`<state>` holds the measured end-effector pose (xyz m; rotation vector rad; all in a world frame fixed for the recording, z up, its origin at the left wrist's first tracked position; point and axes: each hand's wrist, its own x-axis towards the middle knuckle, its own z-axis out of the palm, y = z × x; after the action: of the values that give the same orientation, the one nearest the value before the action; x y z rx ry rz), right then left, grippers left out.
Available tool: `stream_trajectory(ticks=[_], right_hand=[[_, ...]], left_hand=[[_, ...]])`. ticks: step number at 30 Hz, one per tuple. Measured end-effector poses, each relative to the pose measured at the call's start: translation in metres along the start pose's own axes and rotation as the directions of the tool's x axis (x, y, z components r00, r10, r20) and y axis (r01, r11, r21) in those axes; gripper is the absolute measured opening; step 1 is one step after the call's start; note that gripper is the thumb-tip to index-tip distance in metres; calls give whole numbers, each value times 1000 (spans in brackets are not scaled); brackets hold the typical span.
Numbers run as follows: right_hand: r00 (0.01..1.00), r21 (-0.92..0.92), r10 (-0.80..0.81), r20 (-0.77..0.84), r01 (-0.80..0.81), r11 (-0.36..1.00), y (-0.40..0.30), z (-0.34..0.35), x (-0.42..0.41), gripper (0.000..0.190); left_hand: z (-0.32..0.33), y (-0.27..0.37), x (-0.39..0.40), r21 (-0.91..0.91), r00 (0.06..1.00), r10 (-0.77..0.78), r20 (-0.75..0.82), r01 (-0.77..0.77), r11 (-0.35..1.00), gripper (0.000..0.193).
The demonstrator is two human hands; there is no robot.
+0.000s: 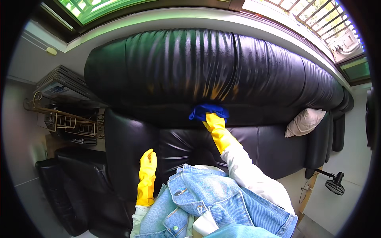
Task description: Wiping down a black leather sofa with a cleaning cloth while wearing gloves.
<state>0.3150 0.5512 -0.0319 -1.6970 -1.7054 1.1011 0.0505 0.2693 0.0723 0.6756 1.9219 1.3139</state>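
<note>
A yellow rubber glove covers my right hand (pixel 215 121), which grips a bunched blue cloth (pixel 208 111). That arm is stretched forward, and the cloth rests against the lower backrest of a black leather sofa (pixel 190 68), just above the seat (pixel 238 136). The cloth and glove hide the sofa surface beneath them. My left hand (pixel 148 162), in a matching yellow glove, is over the left part of the seat with nothing visible in it. Its thumb lies slightly apart from the fingers. Whether it touches the leather is unclear.
A pale cushion (pixel 305 122) leans at the sofa's right end. Beyond it stands a small black fan (pixel 335 184) by a white surface. To the left are a gold-coloured metal rack (pixel 74 123) and stacked flat panels (pixel 64 84). Windows (pixel 98 12) line the wall behind the backrest.
</note>
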Motion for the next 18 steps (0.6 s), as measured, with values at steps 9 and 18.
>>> stream_trajectory(ticks=[9, 18], right_hand=[[859, 204, -278, 431, 207, 957, -169, -88, -23, 25], [725, -275, -665, 181, 686, 674, -377, -160, 99, 53]], left_hand=[[-16, 28, -22, 378, 996, -11, -89, 44, 925, 33], [-13, 21, -32, 297, 978, -156, -139, 191, 935, 32]])
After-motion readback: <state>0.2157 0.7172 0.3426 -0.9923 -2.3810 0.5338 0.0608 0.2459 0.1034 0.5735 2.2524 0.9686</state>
